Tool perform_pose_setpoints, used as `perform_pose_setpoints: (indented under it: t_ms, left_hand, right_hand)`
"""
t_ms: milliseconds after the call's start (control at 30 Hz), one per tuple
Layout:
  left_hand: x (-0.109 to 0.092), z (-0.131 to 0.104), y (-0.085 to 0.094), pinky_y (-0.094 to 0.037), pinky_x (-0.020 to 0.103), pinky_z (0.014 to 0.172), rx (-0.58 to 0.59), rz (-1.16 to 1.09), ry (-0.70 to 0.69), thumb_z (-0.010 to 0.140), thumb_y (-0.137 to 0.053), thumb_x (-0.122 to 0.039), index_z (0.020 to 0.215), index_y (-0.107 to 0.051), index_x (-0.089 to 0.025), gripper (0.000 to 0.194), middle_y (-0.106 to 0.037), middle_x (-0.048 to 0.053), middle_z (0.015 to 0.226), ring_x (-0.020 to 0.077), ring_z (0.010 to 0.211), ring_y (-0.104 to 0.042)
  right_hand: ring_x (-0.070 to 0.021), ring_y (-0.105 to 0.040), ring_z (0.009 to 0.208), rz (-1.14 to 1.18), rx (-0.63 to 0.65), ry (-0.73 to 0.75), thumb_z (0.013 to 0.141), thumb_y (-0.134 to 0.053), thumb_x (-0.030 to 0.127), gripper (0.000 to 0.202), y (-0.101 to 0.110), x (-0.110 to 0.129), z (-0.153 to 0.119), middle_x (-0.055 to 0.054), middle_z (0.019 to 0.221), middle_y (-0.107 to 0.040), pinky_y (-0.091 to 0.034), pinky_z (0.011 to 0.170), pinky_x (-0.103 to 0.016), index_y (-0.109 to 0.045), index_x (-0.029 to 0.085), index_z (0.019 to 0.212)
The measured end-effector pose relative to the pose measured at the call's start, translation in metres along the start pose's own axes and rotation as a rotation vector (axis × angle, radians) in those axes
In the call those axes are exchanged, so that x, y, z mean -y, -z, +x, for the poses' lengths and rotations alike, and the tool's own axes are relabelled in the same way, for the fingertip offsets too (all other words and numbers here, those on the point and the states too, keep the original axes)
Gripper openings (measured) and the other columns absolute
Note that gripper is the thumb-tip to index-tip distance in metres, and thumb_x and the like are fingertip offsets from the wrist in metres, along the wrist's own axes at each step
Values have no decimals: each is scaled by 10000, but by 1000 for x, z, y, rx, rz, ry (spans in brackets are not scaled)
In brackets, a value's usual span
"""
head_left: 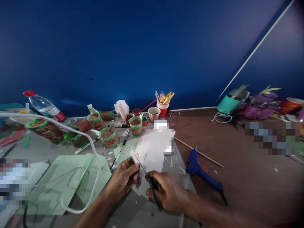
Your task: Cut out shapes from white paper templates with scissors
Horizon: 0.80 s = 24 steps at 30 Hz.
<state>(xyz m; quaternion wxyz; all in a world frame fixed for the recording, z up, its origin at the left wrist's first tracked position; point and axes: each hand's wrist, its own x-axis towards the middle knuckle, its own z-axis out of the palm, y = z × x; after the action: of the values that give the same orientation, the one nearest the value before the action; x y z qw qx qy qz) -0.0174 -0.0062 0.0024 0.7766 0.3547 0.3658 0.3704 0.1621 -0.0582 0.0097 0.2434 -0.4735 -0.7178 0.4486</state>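
Observation:
Black-handled scissors are in my right hand, its fingers wrapped round the handles. Their blades point up and left, spread apart near a small white paper piece. My left hand pinches that piece between thumb and fingers, just left of the blades. Behind and under both hands lies a larger white paper sheet. A black pen rests beside it on green paper. Small cup shapes with brown sides and green rims, one upright and another, stand beyond my left hand.
A blue glue gun and wooden stick lie at the right. A white cable loops over green sheets at the left. Farther back are a plastic bottle, a red cup of tools and a teal container.

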Motion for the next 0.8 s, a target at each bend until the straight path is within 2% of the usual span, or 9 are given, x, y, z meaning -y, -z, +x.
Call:
perform_pose_setpoints:
  t_ms: [300,800]
  left_hand:
    - [-2,-1,1,-307,172,405,-12,83,-1,734,-668,-322,679,-500,-153,245,-467,-56,436,51,375,-400]
    - [-3,-1,-1,-299,174,392,-62,103,11,677,-706,-365,623,-493,-156,303,-463,-57,398,51,354,-390]
  right_hand:
    - [-77,-400,472,37,35,-24,790,-525,204,106,1,6,-1,53,571,-464,-259,424,-176,-527,162,887]
    - [-79,-388,496,15,6,8,836,-499,280,112,-4,2,-2,50,583,-448,-255,446,-188,-504,168,838]
